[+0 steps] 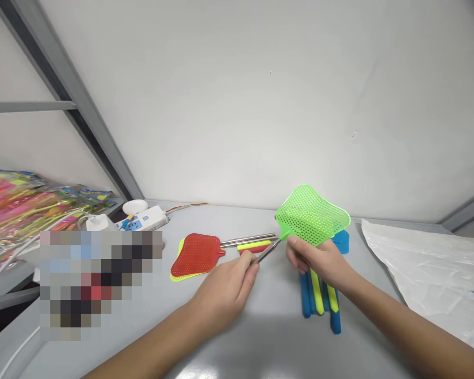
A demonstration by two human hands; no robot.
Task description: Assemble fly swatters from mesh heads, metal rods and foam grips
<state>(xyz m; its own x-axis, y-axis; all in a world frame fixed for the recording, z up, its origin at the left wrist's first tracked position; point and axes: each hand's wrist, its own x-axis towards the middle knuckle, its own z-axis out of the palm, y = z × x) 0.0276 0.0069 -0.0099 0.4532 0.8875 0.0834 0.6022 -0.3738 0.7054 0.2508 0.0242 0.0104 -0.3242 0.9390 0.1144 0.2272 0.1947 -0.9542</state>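
Observation:
A green fly swatter [312,216] is held up above the table, its mesh head toward the upper right. My left hand [229,287] is closed round its metal rod [267,251]. My right hand [319,260] is closed at the neck and lower edge of the head; some of its fingers are hidden. To the left lies a red swatter head [197,255] on a yellow-green one [177,278]. Metal rods [256,238] and a yellow grip [253,245] rest behind my left hand. Below my right hand are several blue and yellow grips [318,297], with a blue swatter head [342,242] behind it.
A white power strip [152,218] with cables stands at the back left. Packaged colourful items [35,210] lie on a shelf at the far left. A plastic sheet [426,268] covers the right side of the table. A pixelated patch hides part of the left. A wall [260,105] stands behind.

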